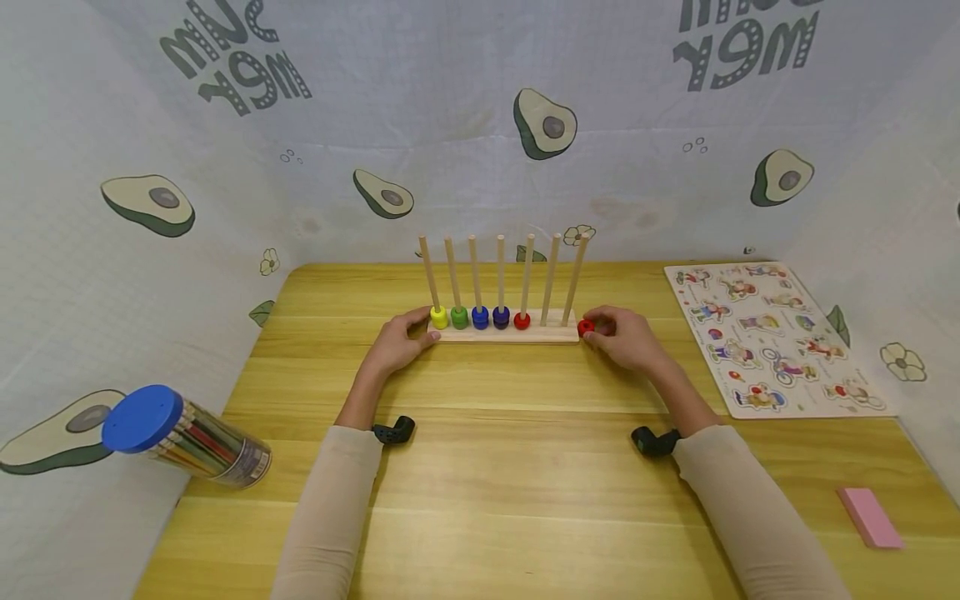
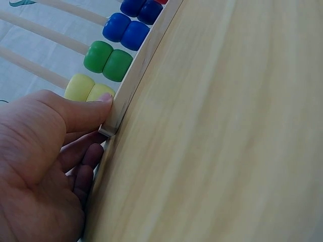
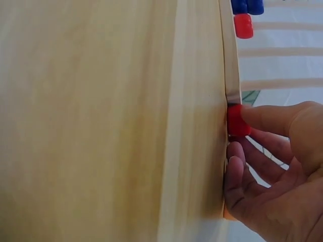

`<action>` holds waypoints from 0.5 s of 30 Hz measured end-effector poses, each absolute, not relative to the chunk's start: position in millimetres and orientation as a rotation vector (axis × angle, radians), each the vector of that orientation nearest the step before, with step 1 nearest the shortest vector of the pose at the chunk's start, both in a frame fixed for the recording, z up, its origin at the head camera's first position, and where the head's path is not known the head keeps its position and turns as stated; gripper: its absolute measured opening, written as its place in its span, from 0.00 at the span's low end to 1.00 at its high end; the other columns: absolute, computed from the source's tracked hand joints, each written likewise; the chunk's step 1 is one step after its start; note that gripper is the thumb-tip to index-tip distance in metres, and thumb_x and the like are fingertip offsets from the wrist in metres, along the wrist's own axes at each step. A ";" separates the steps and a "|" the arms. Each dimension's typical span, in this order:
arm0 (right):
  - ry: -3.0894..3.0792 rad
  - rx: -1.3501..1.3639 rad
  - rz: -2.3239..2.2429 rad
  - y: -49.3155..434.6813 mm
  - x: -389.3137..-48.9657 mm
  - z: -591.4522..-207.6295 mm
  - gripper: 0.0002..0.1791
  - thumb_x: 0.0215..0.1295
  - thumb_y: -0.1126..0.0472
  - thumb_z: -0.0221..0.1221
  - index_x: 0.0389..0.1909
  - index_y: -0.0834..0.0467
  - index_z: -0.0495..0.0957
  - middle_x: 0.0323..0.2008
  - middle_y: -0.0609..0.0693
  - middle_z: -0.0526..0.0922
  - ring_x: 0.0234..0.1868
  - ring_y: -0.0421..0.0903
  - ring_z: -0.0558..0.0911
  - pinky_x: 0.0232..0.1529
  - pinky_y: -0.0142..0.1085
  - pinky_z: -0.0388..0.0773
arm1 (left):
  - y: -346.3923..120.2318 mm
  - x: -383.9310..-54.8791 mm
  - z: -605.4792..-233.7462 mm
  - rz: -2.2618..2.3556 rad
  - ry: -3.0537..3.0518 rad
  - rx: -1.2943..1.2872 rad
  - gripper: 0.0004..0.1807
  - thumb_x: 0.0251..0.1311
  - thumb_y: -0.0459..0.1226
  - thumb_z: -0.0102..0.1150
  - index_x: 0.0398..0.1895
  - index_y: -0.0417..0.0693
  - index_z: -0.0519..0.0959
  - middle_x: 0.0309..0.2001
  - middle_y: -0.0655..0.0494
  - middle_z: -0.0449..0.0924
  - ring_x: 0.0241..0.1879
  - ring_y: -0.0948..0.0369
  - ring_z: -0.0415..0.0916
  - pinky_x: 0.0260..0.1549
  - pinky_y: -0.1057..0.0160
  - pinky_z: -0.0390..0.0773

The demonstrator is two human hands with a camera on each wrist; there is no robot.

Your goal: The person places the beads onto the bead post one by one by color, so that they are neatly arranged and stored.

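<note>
A wooden base [image 1: 517, 334] with several upright pegs stands at the back of the table. Its left pegs carry pairs of yellow beads [image 1: 438, 317], green beads [image 1: 459, 317], blue beads [image 1: 480, 317] and dark blue beads [image 1: 501, 317]. One red bead [image 1: 522, 321] sits on the peg to their right; the two rightmost pegs are bare. My left hand [image 1: 400, 342] grips the base's left end, thumb at the front edge. Beside the right end, my right hand [image 1: 626, 337] pinches another red bead [image 3: 238, 120] between thumb and fingers, at table level.
On the left lies a clear tub of coloured pencils [image 1: 217, 442] with a blue lid [image 1: 142, 418]. A picture puzzle board [image 1: 776, 337] lies at the back right, and a pink block [image 1: 870, 517] near the right edge. Something orange [image 3: 229, 214] shows partly behind my right hand.
</note>
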State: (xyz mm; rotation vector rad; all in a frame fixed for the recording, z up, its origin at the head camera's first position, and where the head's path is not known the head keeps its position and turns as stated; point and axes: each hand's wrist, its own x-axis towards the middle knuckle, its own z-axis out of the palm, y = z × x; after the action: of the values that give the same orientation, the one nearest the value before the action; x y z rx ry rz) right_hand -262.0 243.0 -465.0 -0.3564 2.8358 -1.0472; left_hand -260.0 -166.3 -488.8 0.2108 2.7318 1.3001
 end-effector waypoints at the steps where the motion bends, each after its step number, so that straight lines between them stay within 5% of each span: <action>1: 2.838 -0.358 -1.045 242.6 -262.0 -464.8 0.20 0.74 0.62 0.60 0.63 0.65 0.78 0.49 0.64 0.84 0.47 0.56 0.81 0.48 0.44 0.78 | -166.1 -259.9 -488.6 1.299 2.733 0.210 0.34 0.72 0.47 0.62 0.79 0.54 0.66 0.78 0.49 0.64 0.80 0.47 0.55 0.79 0.43 0.55; 9: 2.842 -0.330 -1.056 243.8 -259.4 -460.8 0.20 0.75 0.61 0.60 0.63 0.65 0.78 0.50 0.64 0.83 0.47 0.57 0.80 0.48 0.45 0.76 | -165.3 -259.9 -487.6 1.303 2.730 0.214 0.34 0.72 0.47 0.62 0.79 0.54 0.66 0.78 0.49 0.64 0.80 0.46 0.56 0.78 0.43 0.56; 15: 2.828 -0.321 -1.150 251.0 -254.6 -451.3 0.21 0.75 0.60 0.59 0.63 0.64 0.77 0.56 0.66 0.82 0.55 0.62 0.82 0.57 0.55 0.79 | -165.7 -259.3 -486.7 1.308 2.725 0.203 0.34 0.72 0.46 0.63 0.78 0.54 0.67 0.78 0.48 0.64 0.80 0.46 0.56 0.78 0.42 0.56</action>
State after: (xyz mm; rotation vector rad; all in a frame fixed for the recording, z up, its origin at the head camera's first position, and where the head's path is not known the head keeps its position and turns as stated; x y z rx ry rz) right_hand -254.6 251.0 -451.3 -0.3214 2.8277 -1.1499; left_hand -259.3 -165.7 -486.7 0.2028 2.7249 1.3076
